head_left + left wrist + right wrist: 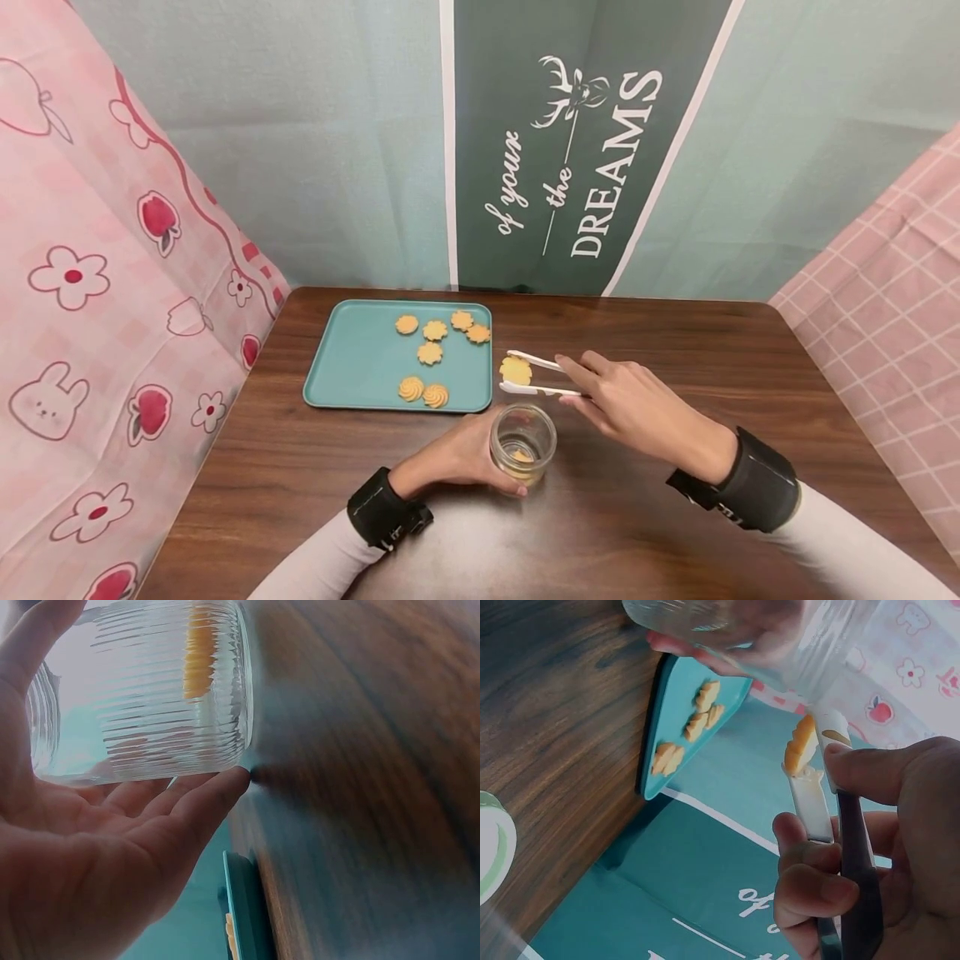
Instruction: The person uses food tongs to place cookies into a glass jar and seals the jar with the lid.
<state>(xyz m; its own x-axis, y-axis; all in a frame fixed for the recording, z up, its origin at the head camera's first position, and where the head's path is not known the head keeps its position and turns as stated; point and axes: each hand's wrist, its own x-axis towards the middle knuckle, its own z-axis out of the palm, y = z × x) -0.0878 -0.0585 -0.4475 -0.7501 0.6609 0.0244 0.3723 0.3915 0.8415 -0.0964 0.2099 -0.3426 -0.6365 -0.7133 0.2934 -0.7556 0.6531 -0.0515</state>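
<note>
Two hands worked over a dark wooden worktop (675, 517) enclosed by hanging cloths: a pink printed one at the left, a pink checked one at the right, and a green banner (570, 142) with white lettering behind. Largest of the items on the worktop was a teal tray (360, 367), which lay at the far left and carried seven biscuits (430, 353): five in a cluster near its far right corner and two side by side near its near edge. Next in size, a ribbed clear glass jar (522, 443) stood upright on the worktop just in front of the tray's near right corner, with one biscuit lying at its bottom. The left hand (457, 457) curled around the jar's left side, thumb and fingers wrapped against the glass, the fingertips down at the worktop in the left wrist view. The right hand (637, 408) pinched a pair of white tongs (536, 377) between thumb and fingers, its arms pressed nearly together. Smallest, a single biscuit (515, 369) was clamped between the tong tips, held in the air just beyond the jar's mouth and just right of the tray's edge, touching neither. Dark bands circled both wrists over pale sleeves.
</note>
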